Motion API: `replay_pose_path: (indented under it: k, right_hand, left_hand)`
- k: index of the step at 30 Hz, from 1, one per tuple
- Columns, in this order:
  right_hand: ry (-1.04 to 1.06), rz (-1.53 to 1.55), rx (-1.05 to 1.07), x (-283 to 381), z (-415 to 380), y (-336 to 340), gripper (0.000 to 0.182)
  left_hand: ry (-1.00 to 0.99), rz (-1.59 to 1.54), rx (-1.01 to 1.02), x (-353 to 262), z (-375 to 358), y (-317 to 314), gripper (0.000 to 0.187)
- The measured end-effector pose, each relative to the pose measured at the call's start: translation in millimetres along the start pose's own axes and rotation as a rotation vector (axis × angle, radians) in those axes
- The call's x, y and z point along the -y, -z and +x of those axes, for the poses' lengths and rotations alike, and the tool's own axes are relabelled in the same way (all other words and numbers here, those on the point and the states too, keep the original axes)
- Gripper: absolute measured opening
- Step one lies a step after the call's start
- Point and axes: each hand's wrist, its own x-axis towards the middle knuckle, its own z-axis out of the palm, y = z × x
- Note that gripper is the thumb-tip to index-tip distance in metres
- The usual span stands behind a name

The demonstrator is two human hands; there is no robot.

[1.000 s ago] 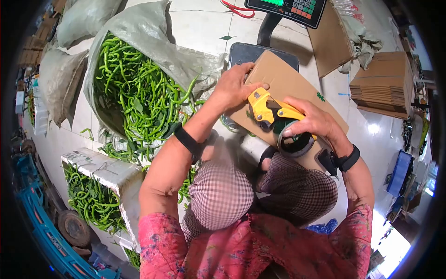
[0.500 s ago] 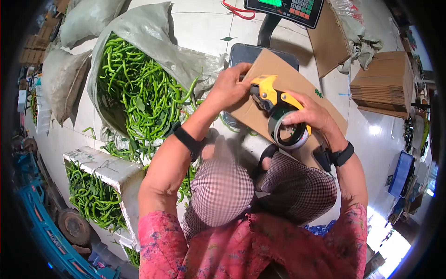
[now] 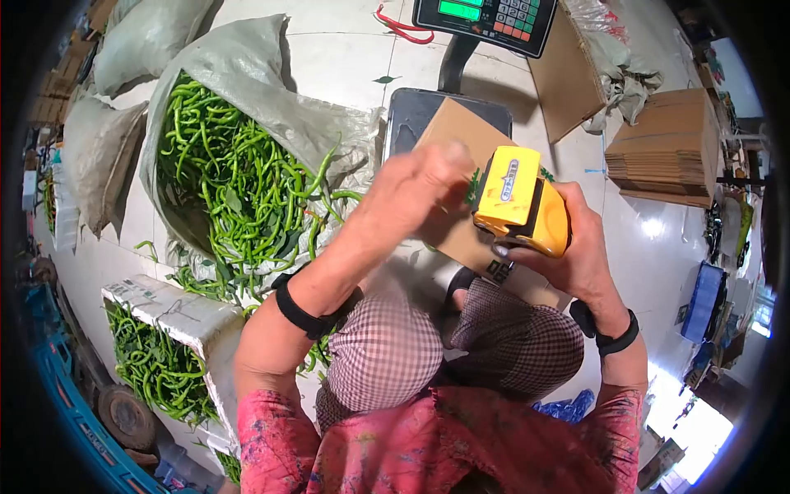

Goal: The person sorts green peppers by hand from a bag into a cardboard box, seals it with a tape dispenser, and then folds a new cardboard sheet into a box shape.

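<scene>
My right hand (image 3: pixel 580 243) is closed round a yellow tape dispenser (image 3: pixel 514 185), its broad yellow face turned up. The tape roll itself is hidden. Beside the dispenser, on its left, is my left hand (image 3: pixel 420 185); the fingers are curled but smeared by motion, so whether they hold anything cannot be made out. Under both hands a brown cardboard box (image 3: pixel 461 123) lies over the scale's dark platform (image 3: pixel 403 107), partly covered by my hands and the dispenser.
Green peppers (image 3: pixel 247 181) spill from a large woven sack (image 3: pixel 239 49) at left, with more in a white foam box (image 3: pixel 185 309) below. The scale display (image 3: pixel 485 16) stands at the top. Stacked flat cardboard (image 3: pixel 666 152) is at right, and a red strap (image 3: pixel 403 29) lies on the floor.
The tape dispenser has turned over in my right hand, so its yellow face shows instead of the tape roll. My left hand has come off the box's edge and moved slightly down and right.
</scene>
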Motion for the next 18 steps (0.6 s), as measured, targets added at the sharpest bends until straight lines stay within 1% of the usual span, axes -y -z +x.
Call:
replay_pose_path:
  k: [1,2,4,5,6,7,8,9,10,11,12,14,15,16,18]
  right_hand:
    - [0.012,-0.037,-0.012,0,1,-1,0.068]
    - [0.010,-0.038,-0.009,-1,1,-1,0.068]
    - [0.009,-0.068,-0.015,-4,1,-4,0.068]
    - [0.012,-0.066,-0.011,-3,2,-6,0.068]
    - [0.098,-0.151,0.007,1,3,-6,0.068]
    - [0.182,-0.237,0.024,5,4,-5,0.068]
    - [0.179,-0.237,0.027,10,4,-5,0.068]
    - [0.139,-0.230,0.035,18,4,-4,0.068]
    - [0.103,-0.224,0.045,23,5,-4,0.068]
    - [0.136,-0.233,0.017,24,6,-3,0.068]
    - [0.138,-0.236,0.022,25,7,2,0.068]
    - [0.010,-0.345,-0.001,22,1,20,0.067]
    - [-0.014,-0.364,-0.027,16,-1,30,0.068]
    - [-0.047,-0.336,-0.003,13,-2,37,0.068]
    - [-0.010,-0.372,0.025,13,0,35,0.069]
  left_hand:
    - [0.113,0.035,0.022,-7,-1,-4,0.031]
    - [0.115,0.032,0.022,-5,0,-6,0.031]
    - [0.150,-0.092,0.023,4,3,-7,0.021]
    - [0.120,-0.097,0.008,12,5,-4,0.015]
    - [0.119,-0.097,0.004,21,7,0,0.015]
    - [0.027,-0.017,-0.028,30,8,2,0.016]
    - [-0.062,0.061,-0.059,33,8,3,0.016]
    - [-0.068,0.013,-0.115,36,7,3,0.018]
    - [-0.064,0.008,-0.117,35,6,8,0.018]
    - [-0.098,0.144,-0.197,31,4,17,0.018]
    - [-0.136,0.281,-0.278,28,4,30,0.019]
    - [-0.300,0.382,-0.452,35,15,105,0.020]
    - [-0.190,0.107,-0.480,32,18,138,0.020]
    - [-0.074,-0.166,-0.501,31,18,157,0.021]
    - [-0.104,-0.119,-0.477,39,21,164,0.020]
